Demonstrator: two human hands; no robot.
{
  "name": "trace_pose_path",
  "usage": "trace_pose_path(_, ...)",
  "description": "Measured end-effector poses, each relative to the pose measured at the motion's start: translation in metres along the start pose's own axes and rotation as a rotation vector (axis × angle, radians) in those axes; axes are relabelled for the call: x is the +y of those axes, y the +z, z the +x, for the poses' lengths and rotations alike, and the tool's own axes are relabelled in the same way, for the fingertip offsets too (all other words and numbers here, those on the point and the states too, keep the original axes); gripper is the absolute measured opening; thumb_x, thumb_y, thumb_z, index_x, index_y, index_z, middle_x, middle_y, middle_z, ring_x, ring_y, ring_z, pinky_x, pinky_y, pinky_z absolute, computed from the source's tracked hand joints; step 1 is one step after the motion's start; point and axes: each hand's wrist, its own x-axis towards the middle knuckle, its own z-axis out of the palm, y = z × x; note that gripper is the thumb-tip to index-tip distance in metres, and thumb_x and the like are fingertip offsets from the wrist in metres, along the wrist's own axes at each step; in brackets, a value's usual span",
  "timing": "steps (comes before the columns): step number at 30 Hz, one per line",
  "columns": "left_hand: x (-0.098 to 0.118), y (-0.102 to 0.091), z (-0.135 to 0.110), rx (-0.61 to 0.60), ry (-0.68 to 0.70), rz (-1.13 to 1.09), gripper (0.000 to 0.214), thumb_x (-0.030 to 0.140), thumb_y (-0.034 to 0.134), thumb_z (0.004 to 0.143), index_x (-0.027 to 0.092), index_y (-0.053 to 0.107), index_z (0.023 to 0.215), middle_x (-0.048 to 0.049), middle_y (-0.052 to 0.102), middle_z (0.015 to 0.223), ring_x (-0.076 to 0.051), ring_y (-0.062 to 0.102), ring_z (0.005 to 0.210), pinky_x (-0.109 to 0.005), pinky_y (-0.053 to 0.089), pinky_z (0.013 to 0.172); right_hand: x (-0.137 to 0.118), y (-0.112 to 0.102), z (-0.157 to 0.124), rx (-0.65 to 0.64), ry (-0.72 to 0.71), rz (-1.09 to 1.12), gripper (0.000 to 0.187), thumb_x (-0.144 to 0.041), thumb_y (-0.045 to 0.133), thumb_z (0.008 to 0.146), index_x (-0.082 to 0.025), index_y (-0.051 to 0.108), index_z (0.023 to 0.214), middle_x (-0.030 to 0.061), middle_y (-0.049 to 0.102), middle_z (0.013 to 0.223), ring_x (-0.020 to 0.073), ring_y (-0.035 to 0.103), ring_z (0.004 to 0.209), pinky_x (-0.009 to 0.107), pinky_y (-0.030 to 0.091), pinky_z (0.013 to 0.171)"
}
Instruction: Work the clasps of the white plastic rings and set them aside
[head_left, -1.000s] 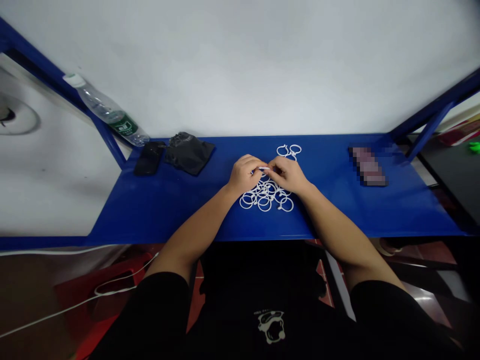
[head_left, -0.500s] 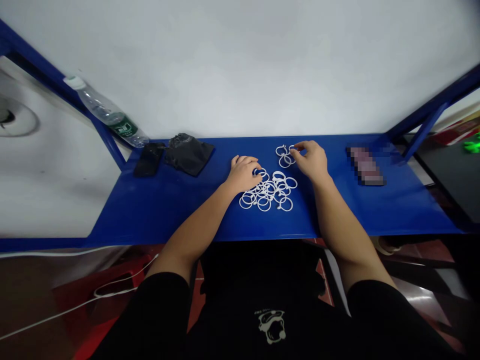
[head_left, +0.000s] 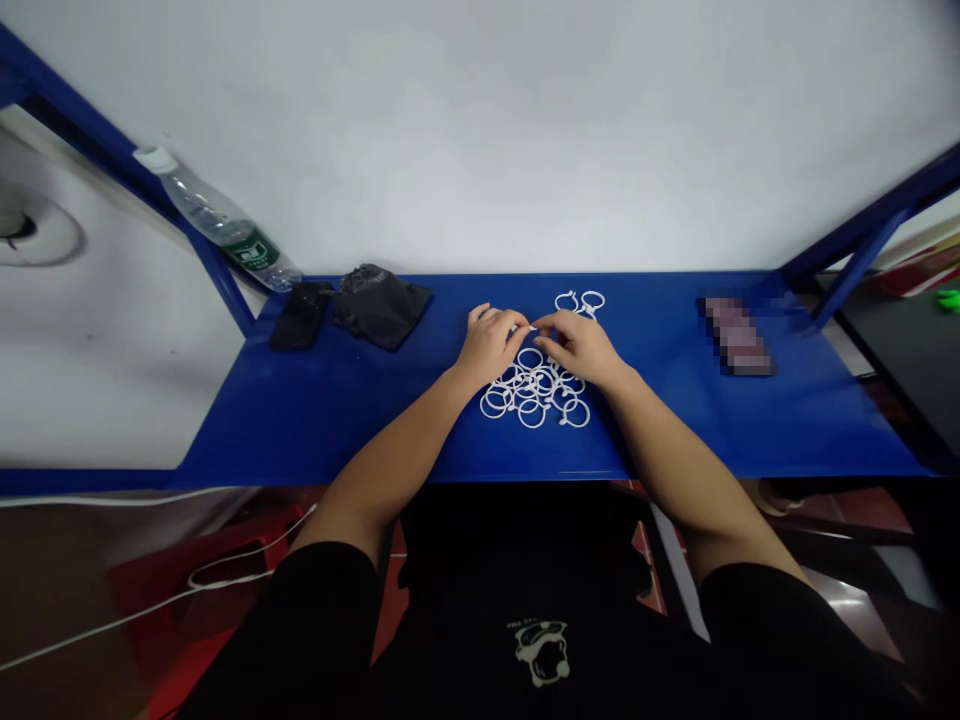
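My left hand (head_left: 491,343) is closed in a pinch on a small white plastic ring (head_left: 532,328), seen almost edge-on and mostly hidden by the fingers. From the other side, my right hand (head_left: 577,345) meets it with curled thumb and index finger at the same ring. Just below both hands lies a pile of white rings (head_left: 532,414), overlapping one another, several with a small knob on the rim. Behind my right hand a smaller group of white rings (head_left: 592,300) sits apart, partly covered by the hand.
On the blue table (head_left: 360,420), a dark pouch (head_left: 382,308) and a black phone (head_left: 301,315) lie at the left. A clear bottle (head_left: 225,225) leans by the frame. To the right is a blurred-out pinkish object (head_left: 739,335). A white wall (head_left: 525,140) rises behind.
My right hand has moved left and slightly toward me, from the small far group to my left hand. A white piece now shows between the fingertips of both hands.
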Motion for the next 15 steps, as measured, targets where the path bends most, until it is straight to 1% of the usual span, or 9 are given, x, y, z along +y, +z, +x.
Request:
trace_pose_path(2, 0.002, -0.001, 0.001, 0.02, 0.037, -0.034, 0.009, 0.03, 0.066, 0.109, 0.024, 0.071, 0.105, -0.0033, 0.079, 0.097, -0.023, 0.072, 0.097, -0.05, 0.049, 0.113, 0.0, -0.001, 0.0, 0.012, 0.017, 0.002, 0.025, -0.04, 0.065, 0.103, -0.022, 0.076, 0.118, 0.0066, 0.078, 0.096, 0.0189, 0.064, 0.072, 0.033, 0.048, 0.069)
trace_pose_path(4, 0.004, -0.002, 0.001, 0.025, 0.08, -0.092, 0.008, 0.032, 0.071, 0.107, 0.023, 0.07, 0.105, -0.0034, 0.078, 0.096, -0.022, 0.072, 0.093, -0.043, 0.055, 0.1, 0.0, -0.002, 0.0, 0.013, 0.013, 0.012, 0.027, -0.043, 0.064, 0.105, -0.021, 0.077, 0.115, 0.0062, 0.078, 0.092, 0.0187, 0.064, 0.072, 0.032, 0.047, 0.069)
trace_pose_path(7, 0.008, -0.002, -0.001, 0.03, 0.141, -0.188, 0.007, 0.029, 0.074, 0.104, 0.023, 0.071, 0.103, -0.0034, 0.077, 0.093, -0.02, 0.072, 0.088, -0.037, 0.058, 0.086, 0.0, 0.0, 0.0, 0.001, -0.013, 0.019, 0.028, -0.041, 0.058, 0.107, -0.021, 0.077, 0.111, 0.0072, 0.079, 0.093, 0.0192, 0.066, 0.074, 0.032, 0.047, 0.07)
trace_pose_path(10, 0.011, -0.004, -0.002, 0.034, 0.178, -0.256, 0.003, 0.023, 0.069, 0.104, 0.022, 0.072, 0.104, -0.0039, 0.078, 0.093, -0.02, 0.073, 0.089, -0.036, 0.059, 0.084, 0.0, 0.001, 0.001, 0.005, 0.0, 0.005, 0.028, -0.039, 0.056, 0.107, -0.021, 0.078, 0.107, 0.0078, 0.081, 0.094, 0.0201, 0.067, 0.076, 0.033, 0.048, 0.071)
trace_pose_path(15, 0.011, -0.006, -0.002, 0.025, 0.165, -0.252, 0.01, 0.018, 0.065, 0.1, 0.023, 0.073, 0.1, -0.0041, 0.08, 0.093, -0.02, 0.073, 0.088, -0.039, 0.06, 0.085, 0.0, 0.001, 0.0, 0.008, 0.016, 0.009, 0.028, -0.04, 0.057, 0.106, -0.021, 0.078, 0.106, 0.0068, 0.08, 0.09, 0.0193, 0.067, 0.073, 0.033, 0.047, 0.07)
